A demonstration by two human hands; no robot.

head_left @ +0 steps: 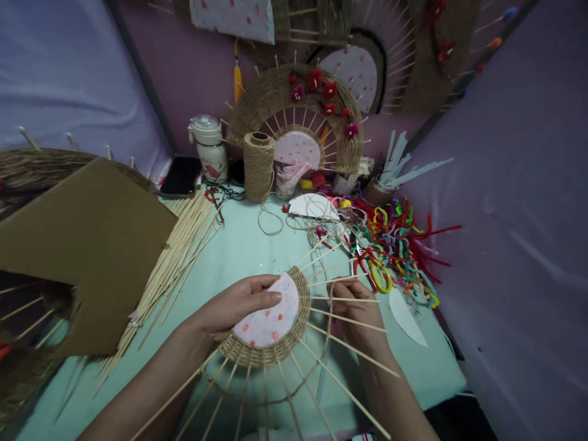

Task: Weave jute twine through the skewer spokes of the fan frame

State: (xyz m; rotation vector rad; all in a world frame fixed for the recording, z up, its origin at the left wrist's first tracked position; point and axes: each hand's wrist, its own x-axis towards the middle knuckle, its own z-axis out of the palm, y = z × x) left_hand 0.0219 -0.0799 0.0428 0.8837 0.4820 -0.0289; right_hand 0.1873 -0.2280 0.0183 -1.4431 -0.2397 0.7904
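- Above the pale green tabletop (239, 239), near its front, is a half-round woven piece (287, 309) with a flat core of white cloth (264, 327) printed with red flowers.
- Tight, ropy brown weaving (280, 352) rims the core; smooth, thin wooden spokes (351, 348) radiate from it.
- Its long axis, along the straight edge, slants from lower left to upper right; the curved side faces right and toward the wearer, spokes splaying that way.
- The left hand (250, 301) grips the straight-edge side, thumb flat on the cloth.
- The right hand (357, 309), fingers bent among the spokes, pinches coarse twine (329, 324), which hangs in a loose curve beneath.
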